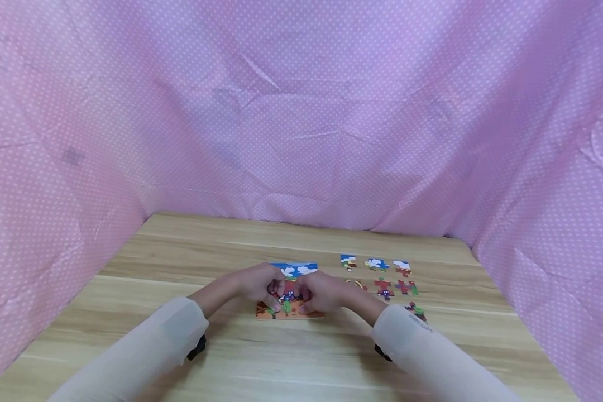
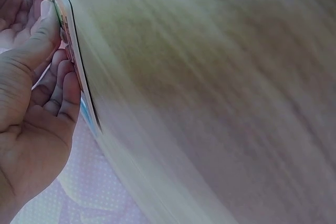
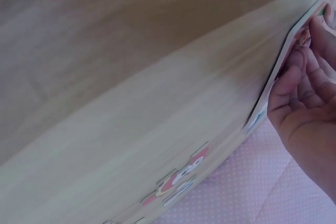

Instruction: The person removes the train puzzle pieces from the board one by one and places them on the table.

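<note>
A colourful jigsaw puzzle board (image 1: 288,314) with blue sky, clouds and orange ground lies on the wooden table. From its left side my left hand (image 1: 263,283) reaches over it, fingers loosely bent and thumb tip on the picture. My right hand (image 1: 325,291) mirrors it from the other side, bent fingers touching the middle of the board. Both hands' fingertips are close together there, covering part of the picture. In the left wrist view, thumb (image 2: 44,35) and fingers stand apart against the board's face, with nothing seen between them.
To the right of the board, several loose puzzle pieces lie in rows, among them a sky piece (image 1: 378,264), a red piece (image 1: 383,286) and a darker piece (image 1: 416,311) near the right sleeve (image 1: 422,352). Pink dotted cloth (image 1: 301,123) hangs round the table (image 1: 221,352).
</note>
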A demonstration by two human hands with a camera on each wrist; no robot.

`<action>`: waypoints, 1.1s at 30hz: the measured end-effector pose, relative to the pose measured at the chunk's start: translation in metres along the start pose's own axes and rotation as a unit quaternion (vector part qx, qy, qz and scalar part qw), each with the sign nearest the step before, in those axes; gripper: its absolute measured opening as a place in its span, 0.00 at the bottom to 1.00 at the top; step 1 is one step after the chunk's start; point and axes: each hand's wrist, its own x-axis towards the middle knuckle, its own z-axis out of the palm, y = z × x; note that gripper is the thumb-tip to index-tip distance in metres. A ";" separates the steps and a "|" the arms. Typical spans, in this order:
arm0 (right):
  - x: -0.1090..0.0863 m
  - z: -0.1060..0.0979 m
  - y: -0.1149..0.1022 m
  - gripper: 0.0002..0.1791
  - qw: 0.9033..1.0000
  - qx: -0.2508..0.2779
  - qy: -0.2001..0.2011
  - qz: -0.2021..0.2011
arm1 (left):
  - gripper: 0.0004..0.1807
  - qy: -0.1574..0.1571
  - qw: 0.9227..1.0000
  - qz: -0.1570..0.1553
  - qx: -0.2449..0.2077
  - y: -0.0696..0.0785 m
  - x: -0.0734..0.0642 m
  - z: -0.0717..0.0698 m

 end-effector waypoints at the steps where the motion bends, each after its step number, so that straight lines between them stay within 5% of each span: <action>1: 0.001 0.000 -0.001 0.12 1.000 0.004 -0.002 0.003 | 0.14 0.000 1.000 -0.002 0.000 0.000 0.000 0.000; 10: 0.007 -0.002 -0.003 0.13 0.999 0.024 -0.025 0.030 | 0.13 -0.007 1.000 -0.025 -0.009 -0.003 0.001 0.001; 23: 0.006 -0.001 -0.004 0.14 0.997 0.050 -0.030 0.052 | 0.13 -0.025 1.000 -0.005 -0.001 -0.005 0.001 -0.001; 33: 0.005 -0.002 -0.004 0.14 0.997 0.050 -0.019 0.057 | 0.16 -0.035 0.999 -0.017 0.008 0.002 -0.001 -0.006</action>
